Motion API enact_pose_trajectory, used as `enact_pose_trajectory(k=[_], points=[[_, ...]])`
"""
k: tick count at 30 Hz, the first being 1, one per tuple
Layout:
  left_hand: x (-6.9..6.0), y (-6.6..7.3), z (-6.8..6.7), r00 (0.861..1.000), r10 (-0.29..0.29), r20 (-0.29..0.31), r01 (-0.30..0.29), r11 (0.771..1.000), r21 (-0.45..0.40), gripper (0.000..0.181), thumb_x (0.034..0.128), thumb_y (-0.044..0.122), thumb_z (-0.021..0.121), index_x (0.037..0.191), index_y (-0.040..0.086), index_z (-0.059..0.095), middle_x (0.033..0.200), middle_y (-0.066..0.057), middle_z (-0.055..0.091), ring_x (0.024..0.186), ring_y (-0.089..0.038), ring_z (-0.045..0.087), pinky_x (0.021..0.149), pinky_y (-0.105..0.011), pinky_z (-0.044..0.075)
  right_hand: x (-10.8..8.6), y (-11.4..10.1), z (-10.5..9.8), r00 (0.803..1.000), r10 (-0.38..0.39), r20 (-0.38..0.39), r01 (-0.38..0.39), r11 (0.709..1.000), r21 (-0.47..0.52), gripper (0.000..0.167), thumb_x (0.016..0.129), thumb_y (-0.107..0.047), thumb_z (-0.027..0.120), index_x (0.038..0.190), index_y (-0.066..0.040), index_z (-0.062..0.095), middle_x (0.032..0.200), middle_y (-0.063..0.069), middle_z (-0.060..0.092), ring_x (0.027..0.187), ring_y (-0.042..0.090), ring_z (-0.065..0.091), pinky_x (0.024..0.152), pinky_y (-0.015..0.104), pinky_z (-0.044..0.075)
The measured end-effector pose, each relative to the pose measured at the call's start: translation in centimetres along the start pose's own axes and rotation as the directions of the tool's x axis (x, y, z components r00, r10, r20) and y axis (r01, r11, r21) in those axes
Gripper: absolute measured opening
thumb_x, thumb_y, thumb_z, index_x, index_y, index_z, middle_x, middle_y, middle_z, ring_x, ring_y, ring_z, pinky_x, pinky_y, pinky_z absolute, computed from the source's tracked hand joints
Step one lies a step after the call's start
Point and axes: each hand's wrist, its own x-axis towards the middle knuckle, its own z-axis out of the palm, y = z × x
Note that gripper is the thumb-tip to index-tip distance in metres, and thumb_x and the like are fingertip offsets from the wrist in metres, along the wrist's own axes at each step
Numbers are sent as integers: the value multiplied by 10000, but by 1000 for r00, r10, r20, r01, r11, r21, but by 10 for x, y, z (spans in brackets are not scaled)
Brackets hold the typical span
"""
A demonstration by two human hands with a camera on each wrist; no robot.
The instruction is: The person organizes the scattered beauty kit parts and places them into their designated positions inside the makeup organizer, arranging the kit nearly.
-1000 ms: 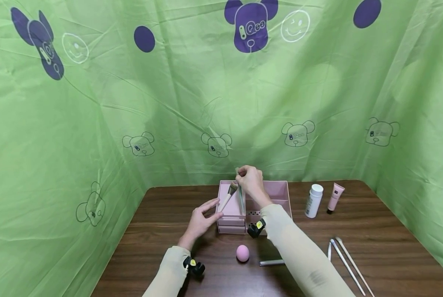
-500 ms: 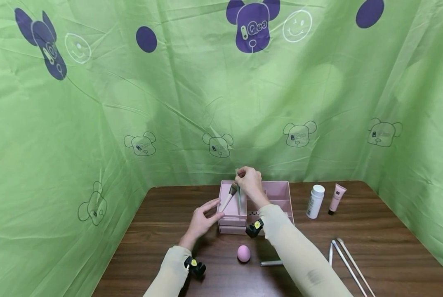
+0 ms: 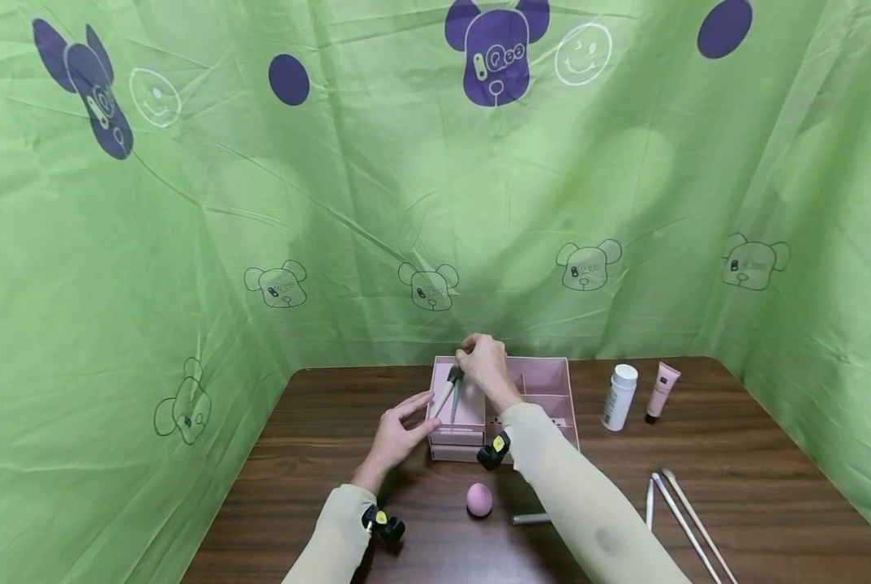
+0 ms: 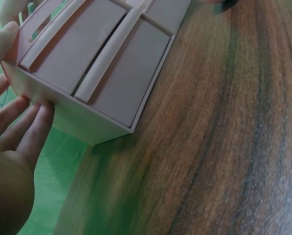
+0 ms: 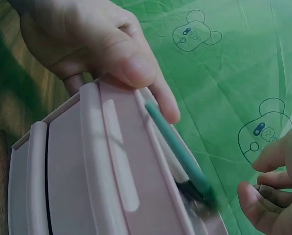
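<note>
The left hand [image 3: 395, 440] grips the front left corner of a pink organizer [image 3: 456, 453], thumb at the front edge and fingers along the side. Inside the top left compartment lie a white-handled brush [image 3: 444, 399] and a green brush [image 3: 456, 403], side by side. The right hand [image 3: 483, 365] is above the rear of that compartment, fingers bent. In the right wrist view the green brush [image 5: 177, 144] has blurred bristles, and a gap separates it from the bent fingers of the right hand [image 5: 278, 188], which hold nothing visible.
A pink egg-shaped sponge [image 3: 479, 500] and a grey stick [image 3: 530, 519] lie in front of the organizer. To its right are a white bottle [image 3: 620, 397] and a pink tube [image 3: 662, 392]. Several thin sticks [image 3: 687, 523] lie at the right front. Green curtains surround the wooden table [image 3: 289, 454].
The right hand has moved slightly left and let go of the green brush, which has shifted left beside the white-handled one. The left hand has stayed in place.
</note>
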Motion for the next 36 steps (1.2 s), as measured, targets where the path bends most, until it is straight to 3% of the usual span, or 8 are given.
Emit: enact_pose_trajectory(k=[16,23,36], points=[[-1,1,-1,996,-82,36,84,995,-59,522,821,275,796,1300,135,640,1354,-20,607,1272,-208,554,1075,-315,451,-8,6,-9,997,-81,-17,81,996,26,267,798,-168,732,1051,-85,715,930,44,730,827,208,673,779,343,580],[-1,0,0,998,-53,19,53,998,-20,525,822,284,793,1298,124,639,1343,-26,617,1269,-223,558,1099,-285,421,-11,6,-14,996,-88,-26,89,995,34,303,809,-191,741,1084,-69,703,938,48,725,840,219,669,783,366,572],[-1,2,0,1000,-18,-1,18,1000,-21,512,819,249,798,1283,96,647,1326,-62,628,1256,-259,567,1080,-250,431,-15,6,-22,994,-99,-51,99,995,5,298,815,-215,729,1085,-90,706,969,58,737,884,237,683,820,368,570]])
